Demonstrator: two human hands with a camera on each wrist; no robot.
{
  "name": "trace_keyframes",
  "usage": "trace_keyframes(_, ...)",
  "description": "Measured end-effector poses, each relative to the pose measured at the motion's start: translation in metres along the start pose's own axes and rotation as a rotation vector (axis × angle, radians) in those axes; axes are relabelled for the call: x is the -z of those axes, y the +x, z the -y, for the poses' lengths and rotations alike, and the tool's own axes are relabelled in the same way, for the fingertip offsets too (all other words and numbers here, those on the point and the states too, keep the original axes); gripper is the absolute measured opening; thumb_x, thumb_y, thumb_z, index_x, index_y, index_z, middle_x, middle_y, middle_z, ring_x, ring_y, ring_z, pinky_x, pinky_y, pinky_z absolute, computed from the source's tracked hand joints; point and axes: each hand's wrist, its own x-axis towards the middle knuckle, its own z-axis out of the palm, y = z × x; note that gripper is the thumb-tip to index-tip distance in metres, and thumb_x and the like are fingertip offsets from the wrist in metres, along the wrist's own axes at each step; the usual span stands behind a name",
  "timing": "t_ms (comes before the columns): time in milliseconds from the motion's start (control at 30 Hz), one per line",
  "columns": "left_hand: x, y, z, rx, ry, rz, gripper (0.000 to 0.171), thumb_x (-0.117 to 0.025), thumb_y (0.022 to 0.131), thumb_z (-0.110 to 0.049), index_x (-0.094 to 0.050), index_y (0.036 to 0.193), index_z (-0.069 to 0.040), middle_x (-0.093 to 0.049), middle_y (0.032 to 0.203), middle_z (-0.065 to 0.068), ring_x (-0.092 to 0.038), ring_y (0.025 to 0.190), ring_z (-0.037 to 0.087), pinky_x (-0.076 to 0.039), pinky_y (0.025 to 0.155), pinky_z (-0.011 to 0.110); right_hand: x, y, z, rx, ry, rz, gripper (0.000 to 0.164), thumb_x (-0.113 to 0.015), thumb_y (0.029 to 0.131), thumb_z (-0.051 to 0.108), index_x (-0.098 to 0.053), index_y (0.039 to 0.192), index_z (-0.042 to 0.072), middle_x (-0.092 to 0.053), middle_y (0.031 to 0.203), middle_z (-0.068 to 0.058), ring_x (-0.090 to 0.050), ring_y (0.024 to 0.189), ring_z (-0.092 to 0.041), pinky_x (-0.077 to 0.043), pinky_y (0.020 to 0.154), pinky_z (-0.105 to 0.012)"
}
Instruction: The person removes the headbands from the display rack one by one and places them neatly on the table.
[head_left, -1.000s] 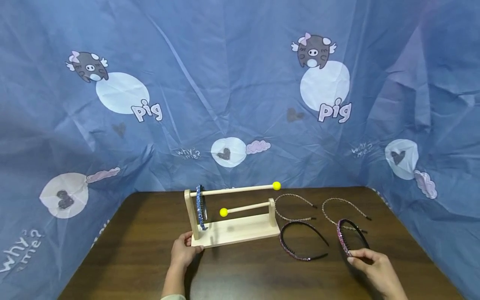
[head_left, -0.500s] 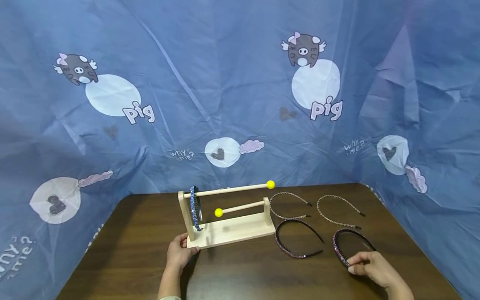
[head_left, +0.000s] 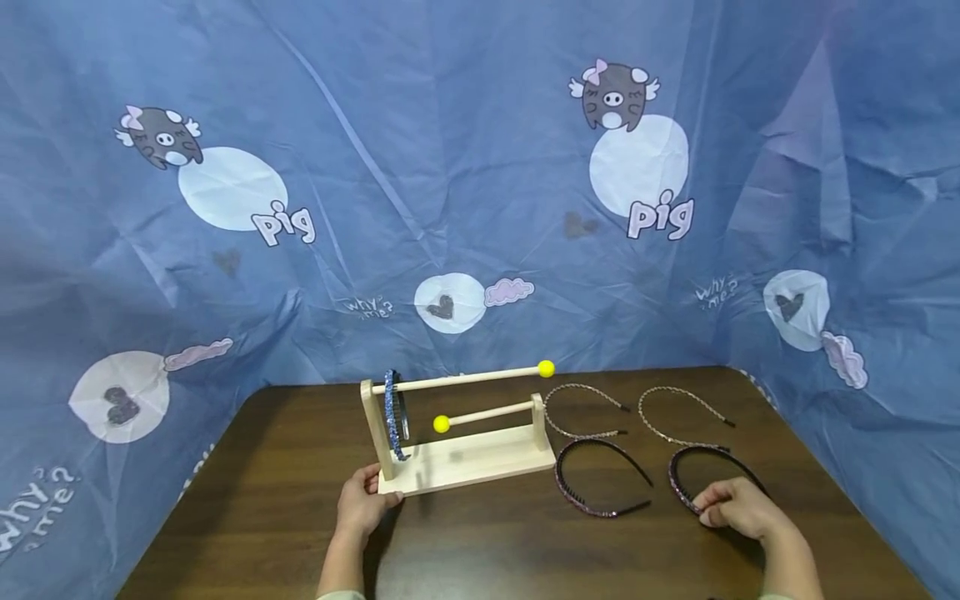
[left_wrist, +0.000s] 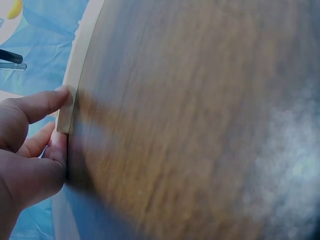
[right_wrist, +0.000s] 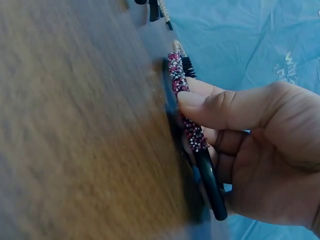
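Note:
My right hand (head_left: 738, 507) pinches a black toothed headband (head_left: 677, 482) with pink glitter, held low over the right side of the table. In the right wrist view the thumb presses the glittery band (right_wrist: 195, 136), and its plain black end points down past the fingers. My left hand (head_left: 360, 504) grips the front left corner of a pale wooden headband stand (head_left: 476, 458), thumb along the front edge. Its fingers sit around the end of the base (left_wrist: 65, 122) in the left wrist view. A blue glitter headband (head_left: 391, 417) hangs at the left end of the upper rod.
Two braided headbands, one (head_left: 558, 420) beside the stand and another (head_left: 660, 431) farther right, lie on the brown table (head_left: 480, 550). Nearer lies a second pink-glitter headband (head_left: 573, 497). Yellow balls cap the upper rod (head_left: 546, 368) and lower rod (head_left: 442, 424). Blue cloth (head_left: 480, 167) surrounds the table's back and sides.
My right hand has lowered the pink-glitter headband from a raised, steeper tilt to nearly flat near the table, then shifted it slightly away from me. The left hand stays on the stand.

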Motion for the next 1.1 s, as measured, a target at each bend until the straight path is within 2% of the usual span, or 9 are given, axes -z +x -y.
trace_keyframes(133,-0.002,-0.004,0.002,0.015,0.005,-0.008,0.064,-0.071,0.064,0.017,-0.043,0.121,0.019,-0.052,0.107,0.028,-0.05,0.097,0.037,-0.046,0.081,0.041,0.001,0.002,0.0,0.04,-0.032,0.001,0.014,-0.066,0.07,-0.004,-0.064,0.083,-0.008,-0.064,0.079,-0.012,-0.053,0.073,-0.016,-0.043,0.063,-0.026)
trace_keyframes(300,-0.003,-0.003,0.003,0.022,0.005,0.001,0.064,-0.072,0.065,0.016,-0.043,0.122,0.019,-0.052,0.107,0.027,-0.05,0.097,0.036,-0.045,0.082,0.043,-0.001,0.003,0.0,0.048,-0.028,-0.018,0.014,-0.066,0.07,-0.007,-0.065,0.084,-0.01,-0.065,0.081,-0.014,-0.055,0.074,-0.018,-0.044,0.063,-0.027)
trace_keyframes(433,-0.001,0.0,0.002,0.009,0.01,0.006,0.063,-0.071,0.065,0.016,-0.043,0.122,0.019,-0.052,0.107,0.028,-0.05,0.097,0.037,-0.045,0.081,0.042,-0.01,0.002,-0.001,0.022,-0.031,-0.105,0.013,-0.07,0.07,-0.006,-0.067,0.083,-0.007,-0.066,0.079,-0.012,-0.056,0.073,-0.018,-0.045,0.062,-0.027)
trace_keyframes(567,-0.002,-0.003,0.004,0.017,0.01,0.005,0.063,-0.07,0.065,0.016,-0.043,0.122,0.019,-0.051,0.108,0.028,-0.05,0.098,0.037,-0.044,0.083,0.043,-0.014,-0.004,0.004,-0.033,-0.019,-0.172,0.017,-0.072,0.073,-0.002,-0.068,0.089,-0.006,-0.066,0.082,-0.011,-0.056,0.071,-0.016,-0.046,0.061,-0.027)
trace_keyframes(733,-0.006,-0.01,0.01,0.053,0.008,-0.004,0.063,-0.07,0.065,0.017,-0.043,0.122,0.018,-0.051,0.109,0.028,-0.049,0.099,0.037,-0.043,0.085,0.045,-0.02,-0.01,0.029,-0.056,0.037,-0.27,0.026,-0.071,0.08,0.006,-0.066,0.101,-0.006,-0.066,0.092,-0.013,-0.058,0.074,-0.015,-0.048,0.061,-0.027)
trace_keyframes(867,-0.005,-0.008,0.011,0.031,0.01,0.017,0.063,-0.071,0.066,0.017,-0.042,0.122,0.019,-0.051,0.109,0.029,-0.05,0.099,0.038,-0.044,0.084,0.044,-0.038,0.0,0.058,0.017,0.13,-0.365,0.032,-0.07,0.082,0.008,-0.062,0.111,-0.004,-0.064,0.096,-0.015,-0.058,0.081,-0.016,-0.048,0.066,-0.026)
trace_keyframes(1000,-0.001,0.0,0.007,-0.015,0.01,0.004,0.061,-0.07,0.065,0.017,-0.044,0.12,0.019,-0.053,0.107,0.03,-0.051,0.098,0.038,-0.046,0.082,0.043,-0.057,0.025,0.085,0.148,0.213,-0.352,0.039,-0.069,0.083,0.011,-0.058,0.119,-0.001,-0.061,0.1,-0.017,-0.057,0.086,-0.021,-0.048,0.071,-0.027)
trace_keyframes(1100,-0.003,0.003,0.004,-0.017,0.006,0.0,0.061,-0.07,0.065,0.017,-0.044,0.12,0.018,-0.053,0.107,0.029,-0.051,0.098,0.038,-0.045,0.082,0.042,-0.067,0.042,0.099,0.224,0.241,-0.327,0.038,-0.069,0.084,0.011,-0.058,0.119,0.001,-0.061,0.101,-0.017,-0.057,0.088,-0.021,-0.047,0.073,-0.028)
